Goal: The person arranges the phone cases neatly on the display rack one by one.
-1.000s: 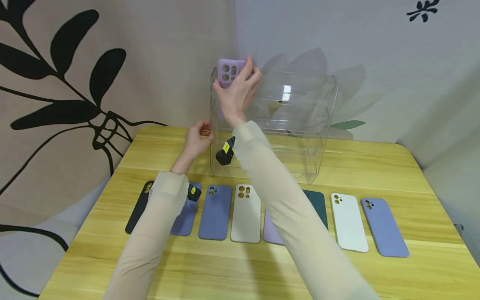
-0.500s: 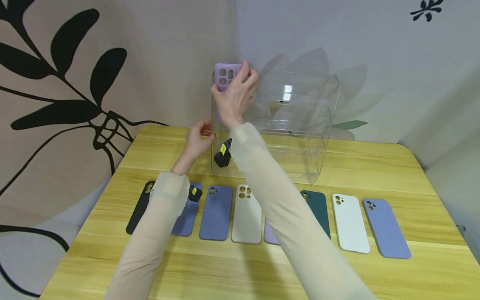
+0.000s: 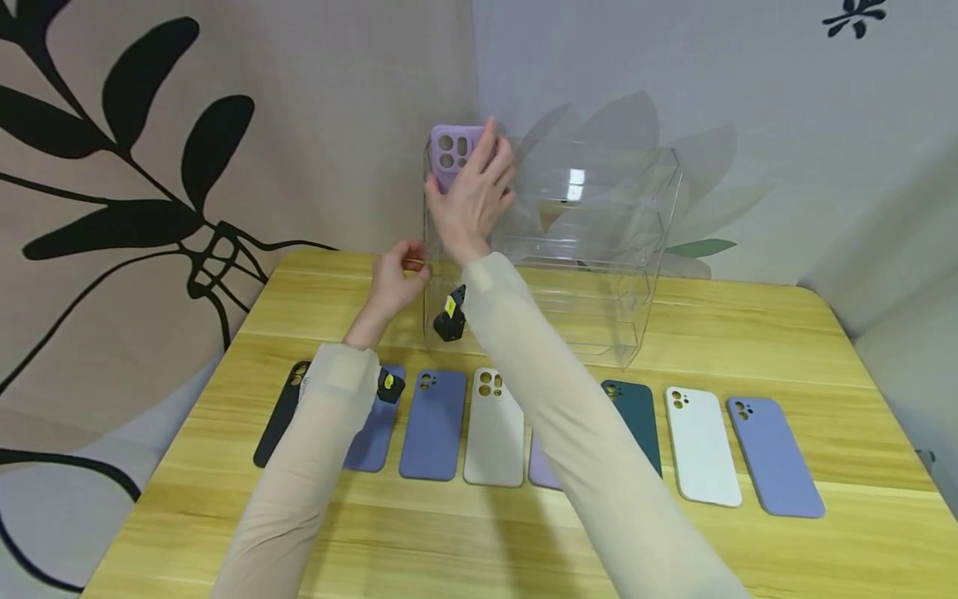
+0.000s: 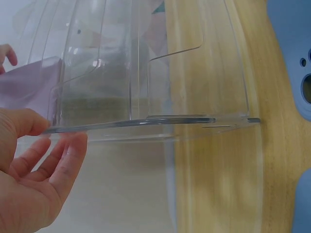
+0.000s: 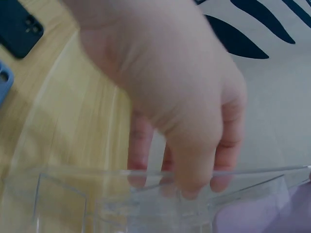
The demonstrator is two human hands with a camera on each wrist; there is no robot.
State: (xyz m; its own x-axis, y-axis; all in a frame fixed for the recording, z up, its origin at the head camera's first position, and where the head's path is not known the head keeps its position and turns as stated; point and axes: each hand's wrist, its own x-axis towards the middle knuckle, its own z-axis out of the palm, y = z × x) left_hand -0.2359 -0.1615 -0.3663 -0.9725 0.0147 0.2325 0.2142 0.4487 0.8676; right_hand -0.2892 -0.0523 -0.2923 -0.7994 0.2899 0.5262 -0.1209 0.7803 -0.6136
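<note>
In the head view a purple phone case (image 3: pixel 452 154) stands upright at the upper left of a clear acrylic tiered rack (image 3: pixel 584 249). My right hand (image 3: pixel 473 195) grips it, thumb at its left edge and fingers on its right side. Lower down, my left hand (image 3: pixel 397 279) pinches the rack's left side panel. The left wrist view has my left hand (image 4: pixel 34 170) with thumb on one side of the clear panel (image 4: pixel 146 122) and fingers on the other. The right wrist view also shows my left hand (image 5: pixel 180 111) at the panel edge, with the purple case (image 5: pixel 257 213) beyond it.
Before the rack lies a row of phone cases: black (image 3: pixel 279 420), blue ones (image 3: pixel 432 428), off-white (image 3: pixel 494 437), purple (image 3: pixel 542 466), dark green (image 3: pixel 639 424), white (image 3: pixel 702 445) and another blue (image 3: pixel 778 462). My sleeves cover some partly. Walls rise behind the wooden table (image 3: pixel 733 333).
The purple case and my right hand have come down slightly and settled near the rack's left side. My left hand keeps its place on the panel.
</note>
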